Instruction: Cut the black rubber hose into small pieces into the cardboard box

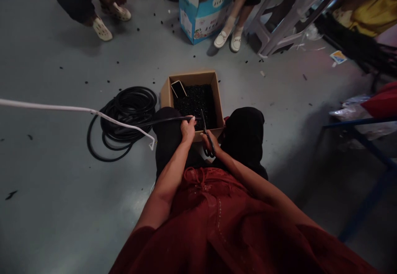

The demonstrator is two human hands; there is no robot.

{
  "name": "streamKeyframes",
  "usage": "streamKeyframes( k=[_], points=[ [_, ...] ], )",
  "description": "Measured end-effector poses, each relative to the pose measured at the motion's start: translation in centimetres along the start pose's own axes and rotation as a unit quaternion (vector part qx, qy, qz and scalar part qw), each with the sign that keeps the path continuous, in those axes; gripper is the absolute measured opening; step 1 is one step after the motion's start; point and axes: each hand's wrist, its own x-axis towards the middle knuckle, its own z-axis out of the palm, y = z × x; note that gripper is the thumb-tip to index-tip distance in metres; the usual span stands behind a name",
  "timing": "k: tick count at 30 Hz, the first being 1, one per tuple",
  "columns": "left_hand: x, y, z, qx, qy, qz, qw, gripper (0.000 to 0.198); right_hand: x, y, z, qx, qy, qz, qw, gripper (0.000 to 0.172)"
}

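My left hand (187, 129) is closed round the end of a black hose (167, 120) that runs off to a coil (124, 118) on the floor at the left. My right hand (210, 142) grips black scissors (206, 131), blades pointing up beside the hose end. Both hands hover over the near edge of an open cardboard box (218, 96) between my knees. The box holds many small black pieces and a phone (178, 88) leaning in its far left corner.
A white cord (77, 109) crosses from the left edge. Two other people's feet (228, 38) and a blue-and-white carton (201, 13) stand beyond the box. A grey plastic stool (288, 17) is at the back right, a blue frame (366, 145) at the right. Black bits litter the floor.
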Motion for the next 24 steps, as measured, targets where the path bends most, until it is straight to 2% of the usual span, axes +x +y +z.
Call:
streamKeyframes(
  k=[5,9,16,24],
  points=[
    [-0.3,0.7,0.0,-0.058,-0.027,-0.015,0.998,0.005,-1.4,-0.8,-0.9,0.049,-0.023,0.035,0.998,0.052],
    [-0.5,1.1,0.0,-0.098,-0.050,-0.036,0.993,0.007,-2.3,-1.1,-1.0,0.076,-0.025,0.053,0.995,0.055],
    [-0.4,1.2,0.0,-0.123,-0.061,-0.057,0.989,0.011,-1.9,-0.6,-0.3,0.073,-0.005,-0.019,0.997,0.053],
    [-0.4,1.3,-0.1,-0.125,-0.070,-0.049,0.988,0.008,-2.0,-1.2,-0.1,0.057,-0.025,-0.026,0.998,0.049]
  ],
)
